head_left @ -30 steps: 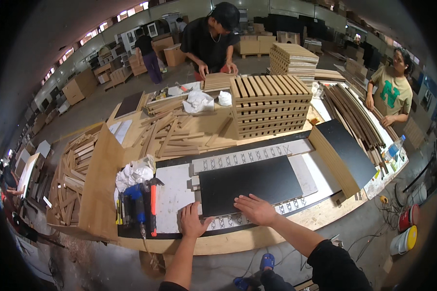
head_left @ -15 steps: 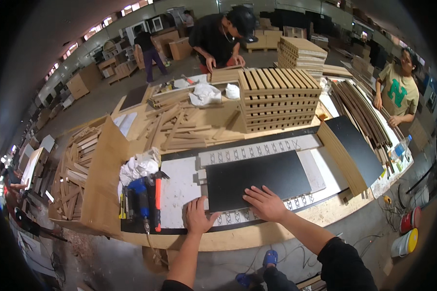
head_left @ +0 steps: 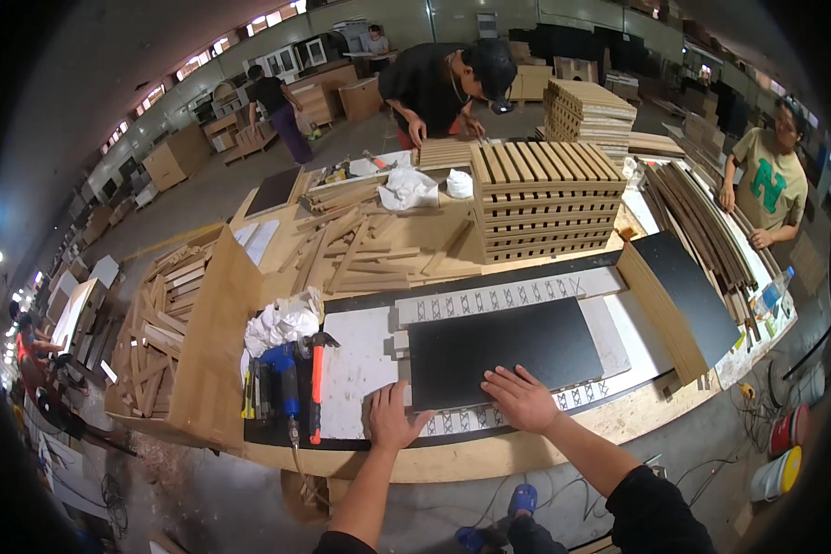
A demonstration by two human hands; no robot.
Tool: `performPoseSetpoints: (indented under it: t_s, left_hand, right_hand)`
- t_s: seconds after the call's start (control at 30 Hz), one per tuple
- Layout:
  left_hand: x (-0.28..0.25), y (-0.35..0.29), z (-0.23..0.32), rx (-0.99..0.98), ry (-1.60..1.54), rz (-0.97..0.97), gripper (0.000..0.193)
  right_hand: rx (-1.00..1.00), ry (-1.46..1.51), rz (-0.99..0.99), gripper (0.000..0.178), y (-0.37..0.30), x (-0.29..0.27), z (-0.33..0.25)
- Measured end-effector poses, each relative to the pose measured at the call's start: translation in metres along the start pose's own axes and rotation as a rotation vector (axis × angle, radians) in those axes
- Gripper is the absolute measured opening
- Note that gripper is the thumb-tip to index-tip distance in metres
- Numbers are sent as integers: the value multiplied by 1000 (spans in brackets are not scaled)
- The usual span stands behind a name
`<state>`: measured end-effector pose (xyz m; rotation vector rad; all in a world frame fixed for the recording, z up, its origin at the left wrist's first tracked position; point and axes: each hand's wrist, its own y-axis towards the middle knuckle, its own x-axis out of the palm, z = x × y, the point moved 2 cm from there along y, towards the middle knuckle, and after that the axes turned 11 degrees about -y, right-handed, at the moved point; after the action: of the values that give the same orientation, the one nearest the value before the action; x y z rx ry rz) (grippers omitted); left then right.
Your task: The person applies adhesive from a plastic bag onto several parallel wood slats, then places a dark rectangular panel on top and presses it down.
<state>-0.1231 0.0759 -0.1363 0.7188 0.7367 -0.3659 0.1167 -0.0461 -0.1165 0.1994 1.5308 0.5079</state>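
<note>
A black rectangular panel [head_left: 499,346] lies flat on the workbench, between two marked white strips; the far white strip [head_left: 499,297] carries a row of drawn crosses. My right hand [head_left: 524,399] rests on the panel's near edge with fingers spread. By the panel's near left corner is my left hand [head_left: 395,420], thumb stretched toward the edge and fingers laid out on the white board [head_left: 355,369]. Neither hand grips anything. Left of my left hand lie a hammer with an orange handle [head_left: 318,392] and a blue air tool [head_left: 286,379] with a hose.
Slatted wooden panels [head_left: 549,208] are stacked at the far side, beside loose wood strips [head_left: 351,249]. A cardboard box [head_left: 217,342] of offcuts stands left. One co-worker [head_left: 448,88] bends over slats opposite; another person [head_left: 771,180] stands at right, near long brown strips [head_left: 702,240].
The whole view has shifted slightly, so the bench appears further right and a little lower. Both hands keep their places at the black panel, which has not visibly moved on the bench.
</note>
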Motion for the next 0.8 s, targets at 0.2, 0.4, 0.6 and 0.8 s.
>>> performPoseSetpoints:
  t_s: [0.2,0.4,0.6,0.8]
  left_hand:
    - [-1,-1,-3,3,10,-20,74]
    - [-1,1,1,32,5,14,68]
    - [-4,-2,4,16,5,-8,69]
    - [-3,2,3,2,-8,-36,70]
  right_hand:
    - [-1,97,-76,43,-3,-16,16]
    - [31,102,-21,42,-14,-13,19]
    - [44,-5,40,40,-13,-16,9]
    - [62,69,-13,37,-17,-18,22]
